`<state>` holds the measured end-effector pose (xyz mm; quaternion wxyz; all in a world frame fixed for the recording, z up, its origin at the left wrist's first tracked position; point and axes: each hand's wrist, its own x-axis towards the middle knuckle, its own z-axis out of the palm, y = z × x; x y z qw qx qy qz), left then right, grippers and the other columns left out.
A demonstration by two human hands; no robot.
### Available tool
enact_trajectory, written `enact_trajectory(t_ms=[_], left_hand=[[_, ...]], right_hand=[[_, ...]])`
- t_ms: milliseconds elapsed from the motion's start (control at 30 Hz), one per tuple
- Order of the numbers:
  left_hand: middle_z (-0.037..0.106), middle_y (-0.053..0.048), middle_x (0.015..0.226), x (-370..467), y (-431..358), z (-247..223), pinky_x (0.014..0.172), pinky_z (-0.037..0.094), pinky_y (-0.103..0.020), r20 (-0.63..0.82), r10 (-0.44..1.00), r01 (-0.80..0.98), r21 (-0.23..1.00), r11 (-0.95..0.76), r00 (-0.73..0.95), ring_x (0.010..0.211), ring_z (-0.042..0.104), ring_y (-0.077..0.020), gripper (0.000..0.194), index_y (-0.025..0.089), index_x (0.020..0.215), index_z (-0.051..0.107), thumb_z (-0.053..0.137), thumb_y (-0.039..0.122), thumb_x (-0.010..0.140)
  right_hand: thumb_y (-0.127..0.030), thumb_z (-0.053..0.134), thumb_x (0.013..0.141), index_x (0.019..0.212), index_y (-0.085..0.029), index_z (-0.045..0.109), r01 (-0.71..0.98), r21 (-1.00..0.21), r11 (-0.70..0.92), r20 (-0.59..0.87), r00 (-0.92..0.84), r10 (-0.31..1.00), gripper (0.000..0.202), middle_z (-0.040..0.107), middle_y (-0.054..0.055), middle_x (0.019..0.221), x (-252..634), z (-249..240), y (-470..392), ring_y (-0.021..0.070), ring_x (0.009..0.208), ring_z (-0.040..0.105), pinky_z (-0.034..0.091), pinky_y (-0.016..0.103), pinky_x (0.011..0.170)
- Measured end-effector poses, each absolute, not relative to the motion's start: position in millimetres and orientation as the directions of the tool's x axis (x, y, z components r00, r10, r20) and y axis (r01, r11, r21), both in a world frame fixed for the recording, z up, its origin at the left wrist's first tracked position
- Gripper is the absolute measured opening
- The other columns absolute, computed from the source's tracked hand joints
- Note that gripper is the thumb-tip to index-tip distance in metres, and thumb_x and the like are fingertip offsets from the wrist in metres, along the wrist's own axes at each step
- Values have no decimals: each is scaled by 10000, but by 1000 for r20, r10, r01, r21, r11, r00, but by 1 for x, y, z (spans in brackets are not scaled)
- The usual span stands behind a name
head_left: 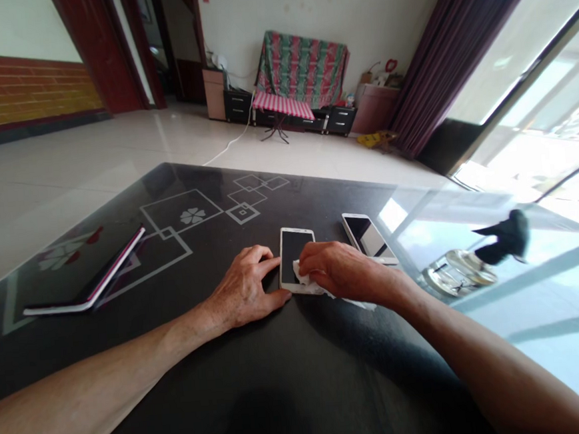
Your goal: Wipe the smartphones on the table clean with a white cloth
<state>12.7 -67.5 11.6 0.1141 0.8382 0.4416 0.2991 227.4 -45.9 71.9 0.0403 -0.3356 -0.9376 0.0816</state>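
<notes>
Head view: right hand partly hides white phone and tissue

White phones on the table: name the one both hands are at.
The left phone: the left hand touches its edge and the right hand holds white tissue on its screen. The right phone lies apart, no fingers on it.

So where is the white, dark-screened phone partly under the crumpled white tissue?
In the head view, the white phone lies near centre on the black table, the left hand at its left edge, another white phone to its right.
</notes>
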Motion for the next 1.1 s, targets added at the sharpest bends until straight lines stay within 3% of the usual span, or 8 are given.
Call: enact_trajectory(t_ms=[167,333,433,700,933,1100], left_hand=[[562,-85,1100,13,-67,12,934,474,-401,392,810,676,452,-582,435,1027,532,-256,454,187,1113,670,686,391,707],[562,-96,1116,13,-67,10,951,466,-398,390,811,681,446,-580,436,1043,524,-261,495,155,1127,667,692,411,704],[564,-97,1115,13,-67,10,953,465,-398,389,811,681,445,-581,437,1043,525,-261,504,151,1137,664,693,410,705],[572,-100,1116,13,-67,11,947,470,-395,393,815,678,458,-575,426,1039,530,-260,427,145,1052,695,702,378,695],[568,-97,1090,13,-67,11,938,465,-397,398,808,674,452,-585,434,1015,528,-258,444,154,1074,693,702,394,700],[569,-82,1056,12,-65,10,913,469,-395,407,806,672,453,-586,429,991,536,-252,407,186,1047,708,711,390,695]], right_hand=[[-96,482,860,1004,-186,700,635,-143,759,258,-716,648,277,663,82,1104,231,44,-21,200,1015,613,454,320,927],[-121,433,899,1147,-165,651,659,-98,746,355,-677,645,334,638,113,1188,235,29,-9,231,1077,588,445,390,971],[-110,432,890,1160,-156,645,668,-94,738,369,-665,649,346,633,124,1203,235,29,-10,236,1089,586,446,400,979],[-62,481,824,1106,-189,671,485,-164,859,335,-792,511,362,660,73,1178,224,35,-28,191,1082,597,444,352,989],[-107,427,881,1172,-161,627,738,-53,673,345,-619,706,357,608,101,1264,230,29,-17,242,1022,584,467,427,931],[-103,417,873,1245,-162,580,740,-32,672,318,-630,709,410,563,98,1329,223,30,-17,266,1063,551,483,452,903]])
